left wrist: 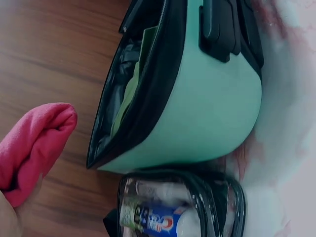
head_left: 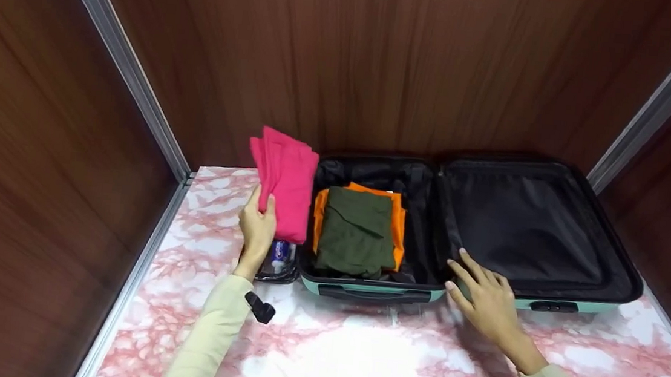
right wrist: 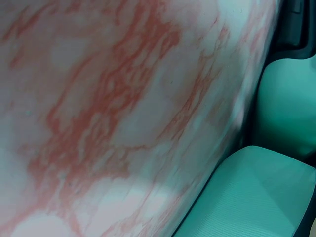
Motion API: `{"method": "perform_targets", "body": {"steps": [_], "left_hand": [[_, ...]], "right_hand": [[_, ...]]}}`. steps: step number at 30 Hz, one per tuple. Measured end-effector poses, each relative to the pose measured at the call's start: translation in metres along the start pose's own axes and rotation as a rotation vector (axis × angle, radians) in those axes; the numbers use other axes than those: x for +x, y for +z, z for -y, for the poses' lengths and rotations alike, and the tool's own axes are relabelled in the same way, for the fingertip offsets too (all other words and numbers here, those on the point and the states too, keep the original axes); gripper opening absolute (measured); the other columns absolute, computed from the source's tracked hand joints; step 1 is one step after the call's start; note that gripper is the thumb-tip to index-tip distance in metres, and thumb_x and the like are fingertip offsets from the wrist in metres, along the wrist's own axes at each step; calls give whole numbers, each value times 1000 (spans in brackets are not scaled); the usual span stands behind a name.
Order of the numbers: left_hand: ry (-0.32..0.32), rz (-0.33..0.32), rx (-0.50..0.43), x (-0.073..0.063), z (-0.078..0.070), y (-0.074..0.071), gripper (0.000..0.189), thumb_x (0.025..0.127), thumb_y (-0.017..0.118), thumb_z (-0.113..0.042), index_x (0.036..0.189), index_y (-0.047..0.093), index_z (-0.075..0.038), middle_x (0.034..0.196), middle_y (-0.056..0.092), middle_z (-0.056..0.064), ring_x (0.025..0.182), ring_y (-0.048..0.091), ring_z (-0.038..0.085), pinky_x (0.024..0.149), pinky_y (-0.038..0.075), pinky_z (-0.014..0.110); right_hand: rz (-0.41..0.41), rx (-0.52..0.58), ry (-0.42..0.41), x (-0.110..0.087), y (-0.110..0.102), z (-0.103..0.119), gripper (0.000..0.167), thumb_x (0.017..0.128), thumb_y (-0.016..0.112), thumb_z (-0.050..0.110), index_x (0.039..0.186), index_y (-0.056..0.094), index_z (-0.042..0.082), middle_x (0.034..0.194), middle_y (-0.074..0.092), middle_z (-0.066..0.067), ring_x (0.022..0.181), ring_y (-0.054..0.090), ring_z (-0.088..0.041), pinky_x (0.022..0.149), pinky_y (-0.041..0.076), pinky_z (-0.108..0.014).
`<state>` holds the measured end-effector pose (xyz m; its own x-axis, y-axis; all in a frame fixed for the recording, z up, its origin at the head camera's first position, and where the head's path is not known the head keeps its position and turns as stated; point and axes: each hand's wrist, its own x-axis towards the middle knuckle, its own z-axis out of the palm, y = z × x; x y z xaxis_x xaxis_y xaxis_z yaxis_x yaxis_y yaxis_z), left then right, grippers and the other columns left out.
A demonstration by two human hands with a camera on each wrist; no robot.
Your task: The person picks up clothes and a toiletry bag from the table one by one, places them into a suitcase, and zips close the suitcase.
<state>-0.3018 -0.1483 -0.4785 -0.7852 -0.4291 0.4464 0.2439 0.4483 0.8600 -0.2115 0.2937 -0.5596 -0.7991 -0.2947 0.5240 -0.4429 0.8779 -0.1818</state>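
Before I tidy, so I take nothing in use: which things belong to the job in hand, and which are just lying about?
Apparently in the job:
pink cloth, in left hand
suitcase, right hand at its edge
green cloth, orange cloth, inside

Probably lying about:
clear pouch beside the suitcase
tube in it

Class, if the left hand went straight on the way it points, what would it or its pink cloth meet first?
Probably the brown back wall: the left hand points towards it, with the pink cloth leading. How near the wall is, I cannot tell.
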Motion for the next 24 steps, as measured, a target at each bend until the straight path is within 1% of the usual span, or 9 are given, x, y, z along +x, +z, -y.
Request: {"method": "perform_targets", "body": {"steps": [5, 11, 13, 16, 19, 22, 24], "left_hand": [[73, 19, -34, -3, -7, 11, 37, 94, 61, -2, 130, 59, 9, 129, 59, 25, 122, 55, 39, 104, 41, 44], [105, 18, -11, -8, -15, 25, 37, 93, 63, -3, 128, 60, 10, 125, 61, 28, 119, 57, 40, 102, 43, 45], [101, 24, -18, -10, -17, 30, 37, 93, 63, -3, 127, 60, 10, 124, 62, 28, 117, 58, 40, 100, 44, 46], [83, 51, -43, -14, -21, 36, 37, 93, 63, -3, 128, 61, 8, 124, 62, 26, 117, 58, 40, 100, 44, 46], [65, 74, -50, -18, -23, 44, 36, 93, 62, -3, 128, 61, 6, 126, 62, 23, 117, 59, 39, 100, 44, 45], [60, 88, -67, -23, -24, 52, 36, 93, 62, -2, 127, 62, 7, 126, 62, 23, 119, 58, 38, 102, 43, 44], [44, 102, -77, -26, -25, 58, 36, 93, 62, -2, 128, 61, 7, 126, 62, 23, 118, 59, 38, 102, 43, 44]], "right_hand": [[-7, 10, -3, 0, 0, 0, 49, 95, 63, 40, 140, 58, 20, 152, 44, -6, 117, 57, -35, 93, 40, -59], [5, 5, -1, 0, 0, 0, 49, 96, 61, 40, 141, 57, 19, 152, 44, -6, 117, 57, -35, 94, 40, -59], [7, 6, 1, 0, 0, 0, 49, 96, 61, 40, 141, 57, 19, 152, 43, -6, 117, 56, -35, 94, 40, -59], [8, 7, 5, 0, 0, 0, 50, 96, 62, 40, 141, 57, 19, 152, 43, -6, 118, 56, -35, 94, 40, -59], [12, 6, 6, 0, 0, 1, 50, 96, 62, 40, 141, 57, 19, 152, 43, -6, 119, 56, -35, 94, 40, -59], [15, 3, 6, 1, -1, 1, 50, 96, 62, 40, 141, 57, 19, 152, 43, -6, 119, 56, -35, 94, 40, -59], [12, 0, 6, 1, -1, 2, 50, 96, 62, 40, 141, 58, 19, 152, 44, -6, 118, 56, -35, 94, 40, -59]]}}
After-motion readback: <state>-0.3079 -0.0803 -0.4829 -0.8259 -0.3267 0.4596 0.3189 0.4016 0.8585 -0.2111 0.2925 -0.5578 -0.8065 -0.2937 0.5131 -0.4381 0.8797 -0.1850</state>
